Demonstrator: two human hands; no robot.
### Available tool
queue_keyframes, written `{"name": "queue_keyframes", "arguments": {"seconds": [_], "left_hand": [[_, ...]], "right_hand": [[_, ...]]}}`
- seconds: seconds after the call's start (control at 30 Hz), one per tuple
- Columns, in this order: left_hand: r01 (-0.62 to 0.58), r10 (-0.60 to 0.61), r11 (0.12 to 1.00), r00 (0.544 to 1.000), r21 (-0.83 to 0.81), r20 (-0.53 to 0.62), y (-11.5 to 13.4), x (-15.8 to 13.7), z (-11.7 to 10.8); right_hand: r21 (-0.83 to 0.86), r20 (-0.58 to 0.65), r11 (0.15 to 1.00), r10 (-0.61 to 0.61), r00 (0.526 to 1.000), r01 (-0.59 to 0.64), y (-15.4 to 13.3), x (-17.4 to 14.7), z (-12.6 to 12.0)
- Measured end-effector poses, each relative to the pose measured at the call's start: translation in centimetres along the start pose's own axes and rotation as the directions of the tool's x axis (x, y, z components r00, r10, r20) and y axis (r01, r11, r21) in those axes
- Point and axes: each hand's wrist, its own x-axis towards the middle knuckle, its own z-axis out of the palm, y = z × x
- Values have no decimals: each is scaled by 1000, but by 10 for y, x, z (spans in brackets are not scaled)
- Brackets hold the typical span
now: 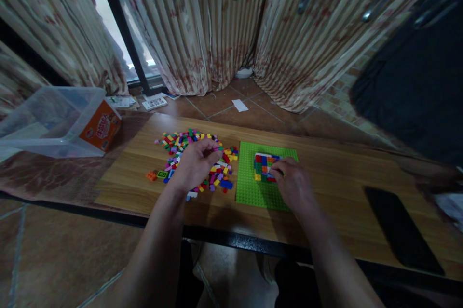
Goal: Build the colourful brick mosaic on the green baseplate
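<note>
My left hand [197, 162] is over the right part of a heap of loose toy bricks [177, 141] in many colours. Its thumb and fingers are pinched, and a small pink and green bit of toy brick [219, 148] shows at the tips. To the right lies a green baseplate [248, 190] with a low, many-coloured brick build [263, 163] on it. My right hand [292, 182] reaches over the plate's right side. Its fingers are closed at the build's right edge and cover that part; whatever they pinch is hidden.
A clear plastic box [65, 141] with an orange label stands left of the wooden board [336, 187]. A black phone-like slab [401, 231] lies at the right. Striped curtains [231, 23] hang behind, and a white paper [239, 105] is on the tiled floor.
</note>
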Motion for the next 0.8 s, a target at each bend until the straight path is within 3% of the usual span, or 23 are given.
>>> {"name": "queue_keyframes", "arguments": {"seconds": [0.2,0.37,0.63,0.8], "left_hand": [[-12,12,1000,1000,6,0,-2,1,1],[-2,2,1000,1000,23,-5,0,0,0],[1,-1,1000,1000,21,-11,2,1,-1],[-1,1,999,1000,45,-14,4,1,-1]], "right_hand": [[111,-51,992,68,996,-62,7,0,2],[240,-22,956,179,984,-169,11,0,0],[299,-30,916,287,957,-266,21,0,-3],[307,-25,915,281,959,-260,19,-1,2]]}}
